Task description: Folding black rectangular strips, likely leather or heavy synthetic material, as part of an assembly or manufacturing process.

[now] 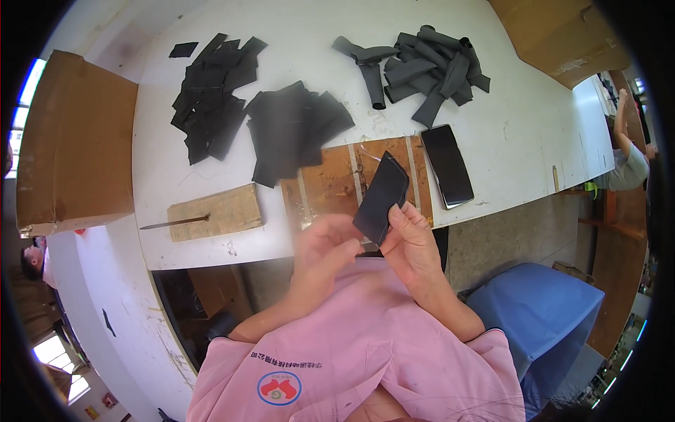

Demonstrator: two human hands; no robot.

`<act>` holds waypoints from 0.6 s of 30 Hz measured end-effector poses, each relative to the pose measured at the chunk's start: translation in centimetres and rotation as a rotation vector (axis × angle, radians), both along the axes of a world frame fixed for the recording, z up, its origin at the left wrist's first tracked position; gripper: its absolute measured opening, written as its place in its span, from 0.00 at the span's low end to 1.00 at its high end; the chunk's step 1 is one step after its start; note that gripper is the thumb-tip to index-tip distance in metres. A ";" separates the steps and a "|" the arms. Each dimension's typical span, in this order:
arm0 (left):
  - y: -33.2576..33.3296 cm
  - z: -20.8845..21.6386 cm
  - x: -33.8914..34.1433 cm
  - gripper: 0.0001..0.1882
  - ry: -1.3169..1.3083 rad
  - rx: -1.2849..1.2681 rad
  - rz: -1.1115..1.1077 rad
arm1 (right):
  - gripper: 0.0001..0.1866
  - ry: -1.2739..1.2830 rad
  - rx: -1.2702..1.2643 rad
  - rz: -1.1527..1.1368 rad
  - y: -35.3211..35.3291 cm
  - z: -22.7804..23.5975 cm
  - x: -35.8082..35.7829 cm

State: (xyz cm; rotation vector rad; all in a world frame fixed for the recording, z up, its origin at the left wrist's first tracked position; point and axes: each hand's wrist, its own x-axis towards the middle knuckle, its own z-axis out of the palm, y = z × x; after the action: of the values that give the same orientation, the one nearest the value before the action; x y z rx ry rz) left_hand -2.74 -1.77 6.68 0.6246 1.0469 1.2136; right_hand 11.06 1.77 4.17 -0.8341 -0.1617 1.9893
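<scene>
A small folded piece of black fabric point(384, 194) with a stitched edge is held up in front of me, tilted, above the near edge of the table. My right hand point(413, 239) pinches its lower right edge between thumb and fingers. At the lower left corner, my left hand point(325, 250) has its thumb and fingers closed around the fabric, slightly blurred; its fingertips are partly hidden. Beneath the fabric lies a brown wooden board point(330, 184) with pale strips across it. A dark, glossy phone-like slab point(448, 167) rests just right of the board.
Flat black fabric pieces point(292, 130) and another dark pile point(211, 95) lie at the far left. Rolled dark pieces point(439, 67) are heaped at the far right. A wooden block with a metal spike point(218, 211) sits left. Cardboard boxes point(77, 144) flank the white table point(513, 141).
</scene>
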 end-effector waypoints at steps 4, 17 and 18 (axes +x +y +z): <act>0.4 0.1 0.3 0.08 -0.063 -0.056 0.037 | 0.06 -0.006 0.011 0.004 0.1 -0.3 0.4; 1.4 -0.9 0.0 0.04 0.041 -0.100 0.081 | 0.08 0.000 0.062 0.013 0.5 -0.9 0.3; 1.5 -0.9 -0.1 0.04 -0.027 -0.107 0.071 | 0.07 -0.002 0.067 0.022 0.6 -0.9 0.3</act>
State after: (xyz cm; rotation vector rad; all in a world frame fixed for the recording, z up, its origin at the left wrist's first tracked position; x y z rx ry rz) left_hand -2.85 -0.32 5.73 0.4907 1.1120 1.2150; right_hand 11.40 2.32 3.30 -0.7937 -0.2384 1.9924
